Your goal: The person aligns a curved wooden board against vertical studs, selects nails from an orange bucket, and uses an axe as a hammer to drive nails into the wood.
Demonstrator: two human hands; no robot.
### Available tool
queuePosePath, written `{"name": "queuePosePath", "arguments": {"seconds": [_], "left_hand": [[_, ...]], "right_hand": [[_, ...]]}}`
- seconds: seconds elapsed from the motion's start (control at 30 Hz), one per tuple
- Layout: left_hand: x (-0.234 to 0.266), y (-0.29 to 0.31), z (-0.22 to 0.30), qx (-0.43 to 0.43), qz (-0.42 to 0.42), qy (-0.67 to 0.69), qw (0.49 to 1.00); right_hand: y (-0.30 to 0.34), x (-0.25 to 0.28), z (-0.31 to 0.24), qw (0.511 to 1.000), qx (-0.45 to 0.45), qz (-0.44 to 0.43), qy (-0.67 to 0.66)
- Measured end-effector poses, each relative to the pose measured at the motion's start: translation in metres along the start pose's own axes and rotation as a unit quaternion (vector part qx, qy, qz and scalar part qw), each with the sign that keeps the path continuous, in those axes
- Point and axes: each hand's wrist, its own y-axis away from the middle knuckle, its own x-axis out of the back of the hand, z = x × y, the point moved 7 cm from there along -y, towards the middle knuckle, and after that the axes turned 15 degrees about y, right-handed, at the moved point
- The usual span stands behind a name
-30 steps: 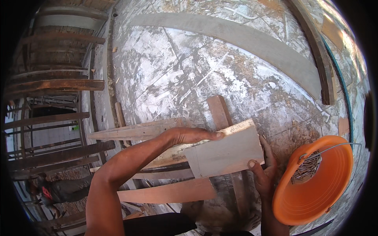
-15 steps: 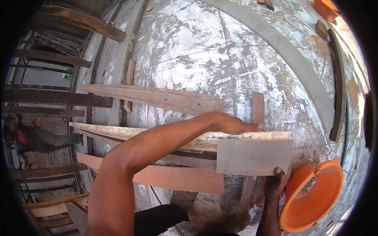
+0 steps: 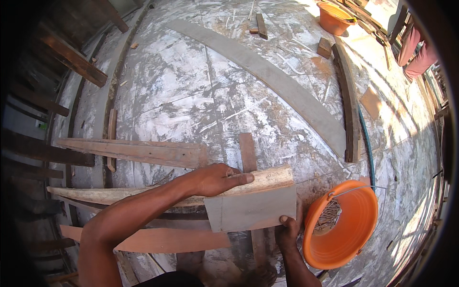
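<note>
Scuffed white floor (image 3: 191,95): board (image 3: 251,209) now level, right hand (image 3: 287,232) gripping it, left hand (image 3: 217,179) flat, open, beside bucket (image 3: 342,225).

No packages, labels, signs or screens are visible anywhere in the scene, whether near, far, left or right.

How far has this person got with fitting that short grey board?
Several planks already lie across the whitewashed surface. In hand: the left hand presses on a pale curved plank while the right hand holds the short grey board against it. No nail shows in the board; nails wait in the orange bowl.
</note>
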Motion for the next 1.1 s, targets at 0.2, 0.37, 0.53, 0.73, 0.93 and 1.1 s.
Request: {"name": "queuePosePath", "arguments": {"seconds": [0.2,0.37,0.53,0.73,0.93,1.1], "left_hand": [[0.020,0.016,0.021,-0.053,0.120,-0.096,0.987],[0.017,0.020,0.029,-0.129,0.208,-0.164,0.956],[0.004,0.010,0.003,-0.172,0.273,-0.127,0.938],[-0.007,0.019,-0.010,-0.174,0.325,-0.078,0.926],[-0.016,0.025,-0.001,-0.213,0.335,-0.047,0.917],[0.003,0.019,0.000,-0.219,0.330,-0.121,0.910]], "right_hand": [[0.003,0.002,0.027,0.999,-0.002,0.009,-0.036],[0.013,0.017,0.059,0.994,-0.059,0.048,-0.075],[0.007,0.038,0.080,0.993,-0.047,0.059,-0.093],[0.003,0.043,0.097,0.996,-0.058,0.034,-0.056],[0.001,0.028,0.070,0.996,-0.040,0.034,-0.075],[0.008,0.005,0.039,0.998,-0.024,0.062,-0.009]]}}
